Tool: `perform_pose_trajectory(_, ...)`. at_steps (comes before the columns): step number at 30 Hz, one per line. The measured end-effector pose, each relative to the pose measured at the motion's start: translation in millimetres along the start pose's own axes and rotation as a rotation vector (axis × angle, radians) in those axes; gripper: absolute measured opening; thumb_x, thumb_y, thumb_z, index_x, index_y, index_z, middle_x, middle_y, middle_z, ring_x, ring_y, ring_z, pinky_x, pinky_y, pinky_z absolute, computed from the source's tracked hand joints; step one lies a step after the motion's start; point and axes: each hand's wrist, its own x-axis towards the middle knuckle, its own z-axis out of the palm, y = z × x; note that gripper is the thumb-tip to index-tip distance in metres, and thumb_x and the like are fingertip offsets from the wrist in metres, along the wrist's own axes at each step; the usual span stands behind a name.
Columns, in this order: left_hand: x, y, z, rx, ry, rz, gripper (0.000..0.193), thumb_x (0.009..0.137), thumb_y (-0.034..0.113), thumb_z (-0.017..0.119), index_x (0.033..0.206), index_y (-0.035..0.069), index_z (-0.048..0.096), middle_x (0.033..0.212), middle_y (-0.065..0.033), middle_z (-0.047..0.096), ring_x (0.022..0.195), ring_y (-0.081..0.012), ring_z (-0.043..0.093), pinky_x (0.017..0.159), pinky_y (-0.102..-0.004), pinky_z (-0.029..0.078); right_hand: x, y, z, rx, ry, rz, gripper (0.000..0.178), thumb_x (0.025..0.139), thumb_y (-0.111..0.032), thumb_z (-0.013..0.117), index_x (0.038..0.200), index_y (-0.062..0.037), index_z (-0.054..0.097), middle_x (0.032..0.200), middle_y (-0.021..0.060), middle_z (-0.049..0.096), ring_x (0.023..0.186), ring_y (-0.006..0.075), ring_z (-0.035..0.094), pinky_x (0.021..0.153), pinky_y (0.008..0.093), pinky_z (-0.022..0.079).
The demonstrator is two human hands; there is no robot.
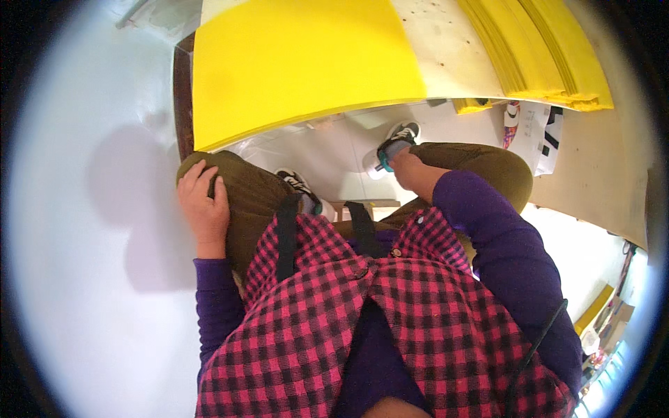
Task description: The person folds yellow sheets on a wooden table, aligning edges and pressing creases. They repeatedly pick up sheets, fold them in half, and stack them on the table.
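The yellow sheet overhangs the knees, blocking upward reach; open white floor lies leftward, while the yellow stack crowds the right.

Yellow sheet: smooth, matt, foam-like. Bench: bare plywood, speckled. Trousers: matt olive cloth. Floor: glossy white.

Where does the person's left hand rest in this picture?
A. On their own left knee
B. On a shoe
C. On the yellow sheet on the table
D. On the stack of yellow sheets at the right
A: the left hand lies flat on the left knee in olive trousers, below the edge of the large yellow sheet and apart from it.
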Motion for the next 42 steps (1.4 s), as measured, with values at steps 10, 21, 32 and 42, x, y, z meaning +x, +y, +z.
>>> perform_pose_trajectory(10, 1, 4, 0, -0.027, 0.007, -0.014, 0.018, 0.080, 0.009, 0.064, 0.096, 0.002, 0.067, 0.114, -0.0160, 0.063, 0.110, -0.0340, 0.056, 0.099, -0.0450, 0.039, 8, -10, -1, -0.109, 0.002, 0.047, 0.026, 0.082, -0.024, 0.056, 0.096, -0.0123, 0.074, 0.109, 0.0094, 0.067, 0.102, 0.0295, 0.063, 0.080, 0.0632, 0.044)
perform_pose_trajectory(21, -1, 0, 3, -0.056, -0.023, -0.052, 0.019, 0.081, 0.009, 0.063, 0.098, 0.002, 0.067, 0.116, -0.0156, 0.062, 0.111, -0.0335, 0.054, 0.101, -0.0449, 0.036, 6, 7, -4, 0.240, 0.071, 0.067, 0.020, 0.077, -0.015, 0.062, 0.093, -0.0102, 0.074, 0.104, 0.0140, 0.068, 0.096, 0.0317, 0.065, 0.082, 0.0452, 0.050)
perform_pose_trajectory(32, -4, -4, 5, -0.027, 0.001, -0.039, 0.018, 0.081, 0.009, 0.063, 0.097, 0.003, 0.067, 0.116, -0.0147, 0.062, 0.112, -0.0327, 0.054, 0.101, -0.0443, 0.037, 14, 16, -21, 0.133, -0.115, -0.020, 0.024, 0.075, -0.014, 0.067, 0.097, -0.0067, 0.073, 0.108, 0.0142, 0.068, 0.102, 0.0310, 0.064, 0.086, 0.0400, 0.050)
perform_pose_trajectory(42, -3, 2, -1, -0.042, -0.009, -0.074, 0.018, 0.080, 0.010, 0.063, 0.097, 0.004, 0.067, 0.116, -0.0139, 0.062, 0.112, -0.0325, 0.055, 0.102, -0.0447, 0.037, 4, 10, -18, 0.222, -0.031, 0.011, 0.021, 0.078, -0.013, 0.062, 0.095, -0.0076, 0.072, 0.107, 0.0142, 0.068, 0.103, 0.0305, 0.064, 0.082, 0.0460, 0.051)
